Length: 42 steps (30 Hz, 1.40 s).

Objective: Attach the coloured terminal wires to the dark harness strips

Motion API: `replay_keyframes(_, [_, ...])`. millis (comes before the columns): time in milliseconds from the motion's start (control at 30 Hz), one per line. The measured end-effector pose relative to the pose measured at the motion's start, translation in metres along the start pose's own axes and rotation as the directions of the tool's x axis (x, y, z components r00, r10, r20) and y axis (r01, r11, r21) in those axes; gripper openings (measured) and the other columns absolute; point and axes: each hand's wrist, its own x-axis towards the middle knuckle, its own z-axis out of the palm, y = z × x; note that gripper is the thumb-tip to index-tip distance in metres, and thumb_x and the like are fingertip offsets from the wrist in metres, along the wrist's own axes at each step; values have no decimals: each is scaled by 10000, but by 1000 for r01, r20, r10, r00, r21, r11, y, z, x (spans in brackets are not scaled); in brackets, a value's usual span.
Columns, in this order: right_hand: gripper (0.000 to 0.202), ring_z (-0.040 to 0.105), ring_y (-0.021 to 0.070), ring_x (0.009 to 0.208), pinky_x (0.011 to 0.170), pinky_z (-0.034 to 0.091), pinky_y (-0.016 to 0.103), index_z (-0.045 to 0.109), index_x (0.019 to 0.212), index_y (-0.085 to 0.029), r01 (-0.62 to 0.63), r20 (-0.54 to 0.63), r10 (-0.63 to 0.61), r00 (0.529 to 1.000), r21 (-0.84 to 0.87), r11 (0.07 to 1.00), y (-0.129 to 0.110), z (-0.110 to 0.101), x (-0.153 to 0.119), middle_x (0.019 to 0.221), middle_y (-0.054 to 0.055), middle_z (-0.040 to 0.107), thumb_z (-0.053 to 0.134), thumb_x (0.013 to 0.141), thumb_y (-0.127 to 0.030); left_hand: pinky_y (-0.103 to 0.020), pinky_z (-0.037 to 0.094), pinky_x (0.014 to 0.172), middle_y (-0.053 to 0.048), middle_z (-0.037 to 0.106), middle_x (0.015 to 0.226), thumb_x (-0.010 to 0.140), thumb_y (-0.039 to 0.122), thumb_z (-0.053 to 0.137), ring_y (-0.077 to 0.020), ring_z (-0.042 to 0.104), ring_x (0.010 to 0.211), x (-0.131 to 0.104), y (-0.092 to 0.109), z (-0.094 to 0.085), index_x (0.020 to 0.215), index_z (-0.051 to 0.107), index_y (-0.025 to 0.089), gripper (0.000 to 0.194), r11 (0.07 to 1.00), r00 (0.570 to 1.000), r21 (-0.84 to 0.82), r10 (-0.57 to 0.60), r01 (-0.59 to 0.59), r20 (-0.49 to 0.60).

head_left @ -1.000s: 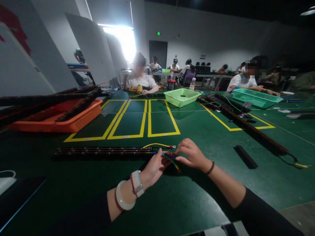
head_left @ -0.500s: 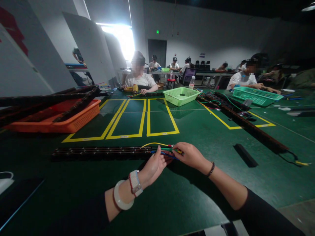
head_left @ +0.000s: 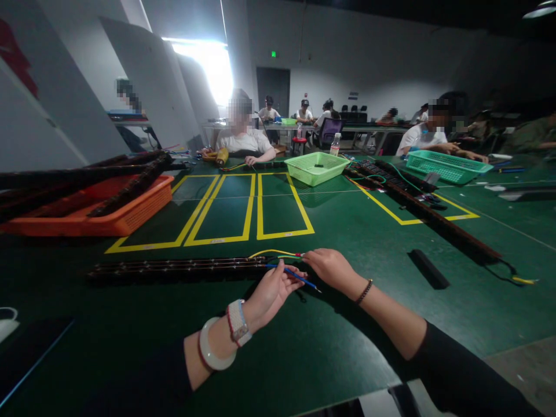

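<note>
A long dark strip (head_left: 174, 268) with rows of metallic spots lies crosswise on the green table in front of me, wires coming from its right end. My left hand (head_left: 270, 295) is palm up there, its thumb closed on a blue wire (head_left: 309, 283) whose bare tip points right. Just right of it, my right hand (head_left: 333, 271) pinches the end of a yellow wire (head_left: 267, 251) at a red terminal sleeve (head_left: 297, 255). A green wire (head_left: 286, 257) runs beside the yellow one toward the same fingers. My right fingertips hide the wire ends.
An orange basket (head_left: 125, 221) holding long dark strips stands at left. Light green (head_left: 317, 179) and teal (head_left: 447, 168) baskets stand farther off. At right lie a long brown strip (head_left: 452, 226) and a short black piece (head_left: 429, 269). Co-workers sit across the table.
The blue wire now sticks out apart from the other wires, over my left fingers. My right hand has shifted slightly left, to the yellow wire's red-sleeved end.
</note>
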Motion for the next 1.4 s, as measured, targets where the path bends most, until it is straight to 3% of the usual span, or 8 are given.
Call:
replay_keyframes(100, [159,574,135,636,592,352,238,635,828,-150,143,124,-146,981,28,989,2,-1,-1,723,45,651,511,914,-201,-390,470,875,-130,647,829,938,294,381,-200,628,856,1,-1,-2,806,579,86,317,1000,1000,5,3,-3,8])
replay_keyframes(233, [153,556,119,618,580,336,234,645,805,-159,191,179,-204,963,86,978,2,-4,0,716,33,650,519,890,-146,-380,473,871,-115,641,808,933,302,394,-192,627,839,2,-1,-3,787,579,93,316,1000,1000,-14,-9,9,1])
replay_keyframes(467, [313,543,166,758,698,379,287,643,1008,-166,265,-96,-252,963,159,951,2,-21,-6,812,70,625,416,954,-375,-347,494,810,-104,634,798,918,334,429,-182,621,796,1,0,-4,787,584,104,307,1000,1000,-16,-20,20,8])
replay_keyframes(567, [412,529,170,720,672,379,298,630,1022,-161,433,-96,-422,902,179,884,-3,-26,-9,764,55,608,465,898,-518,-319,494,808,-81,627,770,910,342,450,-160,617,768,1,0,-5,797,583,111,289,999,999,-25,-42,42,-3])
replay_keyframes(667, [337,524,164,700,658,382,300,618,1041,-158,517,-47,-515,856,121,848,-8,-26,-9,766,51,608,465,920,-432,-314,485,841,-79,632,782,916,344,438,-154,621,787,0,0,-4,797,578,113,295,998,998,-39,-56,56,-3])
replay_keyframes(833, [285,518,156,670,650,406,289,590,1128,-131,424,-103,-418,903,50,904,-6,-19,-8,714,47,586,375,945,-168,-371,446,931,-126,657,912,934,355,390,-187,620,923,0,2,-1,876,597,99,335,997,998,-61,-54,55,28])
replay_keyframes(1067, [235,538,154,699,651,429,265,646,1003,-129,208,-206,-174,963,160,965,-1,-8,-6,756,66,607,430,940,-197,-387,469,870,-172,667,889,903,354,463,-212,651,827,-3,2,0,875,615,55,336,991,984,110,-91,75,151])
replay_keyframes(1400, [213,512,136,655,657,390,255,624,696,-149,334,64,-353,933,203,920,-5,-9,-3,687,37,595,501,856,-80,-253,471,575,-112,648,625,874,482,446,-181,642,599,-11,3,5,689,606,87,465,901,941,430,-189,52,282])
